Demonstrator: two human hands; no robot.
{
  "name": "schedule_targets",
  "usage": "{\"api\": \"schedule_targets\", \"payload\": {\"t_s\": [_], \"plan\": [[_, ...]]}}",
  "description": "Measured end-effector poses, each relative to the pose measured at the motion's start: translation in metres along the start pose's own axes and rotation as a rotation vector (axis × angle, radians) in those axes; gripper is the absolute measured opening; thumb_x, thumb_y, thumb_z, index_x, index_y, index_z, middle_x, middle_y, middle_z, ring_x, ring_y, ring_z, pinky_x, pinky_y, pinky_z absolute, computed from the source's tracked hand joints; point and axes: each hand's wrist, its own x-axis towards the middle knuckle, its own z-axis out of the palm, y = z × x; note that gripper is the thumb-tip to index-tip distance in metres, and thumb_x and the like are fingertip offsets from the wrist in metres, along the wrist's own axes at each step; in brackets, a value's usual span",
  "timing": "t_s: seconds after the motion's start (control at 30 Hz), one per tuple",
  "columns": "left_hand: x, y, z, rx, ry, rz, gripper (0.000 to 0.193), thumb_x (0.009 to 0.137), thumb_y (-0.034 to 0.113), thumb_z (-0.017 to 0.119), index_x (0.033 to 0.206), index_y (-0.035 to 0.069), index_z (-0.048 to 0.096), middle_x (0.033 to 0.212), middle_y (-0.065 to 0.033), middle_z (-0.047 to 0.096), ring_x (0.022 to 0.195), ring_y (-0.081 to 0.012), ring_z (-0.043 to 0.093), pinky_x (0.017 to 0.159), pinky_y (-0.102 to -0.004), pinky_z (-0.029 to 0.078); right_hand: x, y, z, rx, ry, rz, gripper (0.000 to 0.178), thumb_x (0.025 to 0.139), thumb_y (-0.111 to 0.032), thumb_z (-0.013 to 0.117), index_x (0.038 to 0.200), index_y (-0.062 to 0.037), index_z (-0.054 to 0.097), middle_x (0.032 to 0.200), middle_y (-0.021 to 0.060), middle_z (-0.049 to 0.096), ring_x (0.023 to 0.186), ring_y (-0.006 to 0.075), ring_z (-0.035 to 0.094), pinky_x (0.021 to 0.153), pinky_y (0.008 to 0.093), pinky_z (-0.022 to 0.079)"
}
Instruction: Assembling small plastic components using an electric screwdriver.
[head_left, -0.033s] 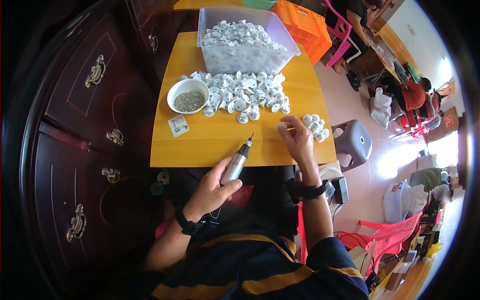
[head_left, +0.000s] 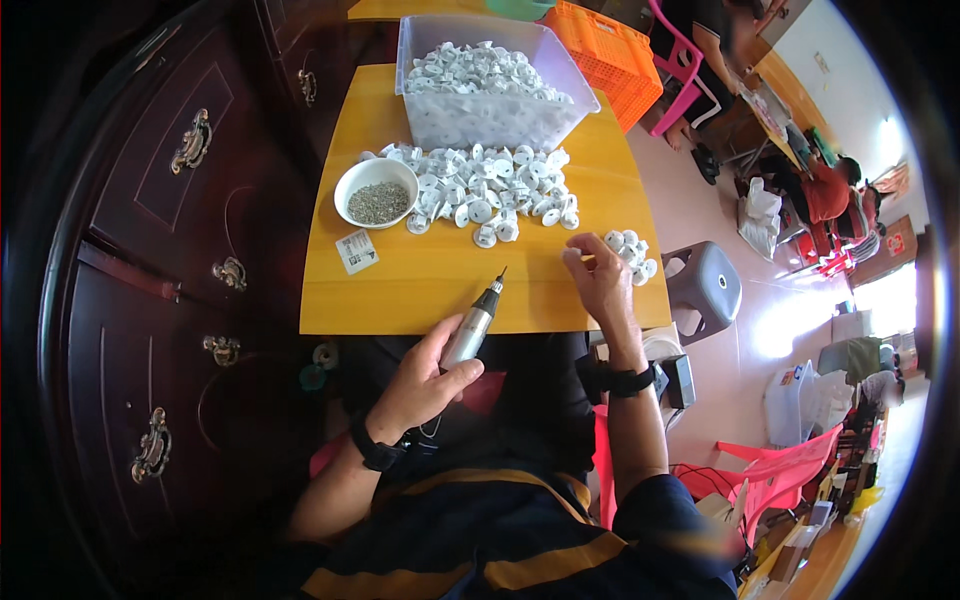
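Note:
My left hand (head_left: 425,385) is closed around a silver and black electric screwdriver (head_left: 472,328), its thin bit pointing up and away over the table's near edge. My right hand (head_left: 603,280) is raised over the table's right side, its fingers bent together around a small white plastic part (head_left: 573,256), mostly covered by the fingers. Right beside that hand lies a small group of white plastic parts (head_left: 630,247). A larger pile of the same parts (head_left: 490,185) spreads across the middle of the table. To its left stands a white bowl (head_left: 345,190) of small metal screws (head_left: 378,203).
A clear plastic bin (head_left: 480,125) full of white parts stands at the table's (head_left: 430,300) far end. A printed label (head_left: 357,252) lies below the bowl. An orange crate (head_left: 605,60), a grey stool (head_left: 705,290) and dark drawers (head_left: 170,200) surround the table. Other people sit at the far right.
My right hand has shifted slightly to the right, closer to the small group of white parts. The left hand and screwdriver stay in place.

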Motion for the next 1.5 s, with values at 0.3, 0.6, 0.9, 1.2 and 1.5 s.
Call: {"api": "schedule_targets", "payload": {"t_s": [0.3, 0.6, 0.9, 1.2, 1.5], "plan": [[-0.003, 0.001, 0.0, 0.149, 0.04, 0.006, 0.067, 0.093, 0.024, 0.072, 0.147, -0.002, 0.043, 0.097, -0.0126, 0.068, 0.07, -0.0154, 0.065, 0.067, -0.0326, 0.054, 0.031, 0.001, -0.049, -0.455, 0.007, -0.018, 0.016, 0.085, -0.018, 0.071, 0.097, -0.0104, 0.076, 0.107, 0.0135, 0.071, 0.093, 0.0367, 0.07, 0.083, 0.0442, 0.055], [0.0, -0.005, -0.002, 0.269, 0.053, 0.041, 0.063, 0.093, 0.016, 0.07, 0.147, -0.002, 0.043, 0.102, -0.0109, 0.065, 0.069, -0.0118, 0.061, 0.064, -0.0279, 0.053, 0.087, -0.114, 0.041, -0.209, -0.396, -0.452, 0.016, 0.085, -0.019, 0.073, 0.098, -0.0093, 0.075, 0.089, 0.0125, 0.075, 0.079, 0.0293, 0.073, 0.073, 0.0401, 0.056], [0.0, -0.001, -0.006, 0.31, 0.118, 0.129, 0.063, 0.092, 0.021, 0.07, 0.144, -0.002, 0.045, 0.096, -0.0123, 0.068, 0.071, -0.0163, 0.066, 0.068, -0.0315, 0.054, 0.125, -0.176, 0.167, -0.722, -0.616, -0.451, 0.026, 0.082, -0.024, 0.071, 0.104, -0.0126, 0.078, 0.097, 0.0171, 0.075, 0.096, 0.0344, 0.074, 0.084, 0.0445, 0.059], [-0.002, -0.003, -0.009, 0.409, 0.138, 0.191, 0.064, 0.092, 0.022, 0.073, 0.143, -0.004, 0.044, 0.128, -0.0266, 0.063, 0.118, -0.0361, 0.064, 0.096, -0.042, 0.051, 0.127, -0.183, 0.187, -0.803, -0.771, -0.413, 0.035, 0.081, -0.02, 0.072, 0.113, -0.0036, 0.074, 0.111, 0.0177, 0.074, 0.105, 0.0331, 0.073, 0.088, 0.0417, 0.059], [-0.002, 0.009, -0.007, 0.282, 0.09, 0.102, 0.063, 0.091, 0.018, 0.069, 0.145, -0.002, 0.044, 0.112, -0.0198, 0.067, 0.083, -0.0233, 0.07, 0.074, -0.0357, 0.055, 0.123, -0.146, 0.146, -0.067, -0.531, -0.414, 0.014, 0.081, -0.015, 0.07, 0.092, -0.0068, 0.072, 0.089, 0.0124, 0.073, 0.077, 0.0267, 0.072, 0.074, 0.0389, 0.058]]}}
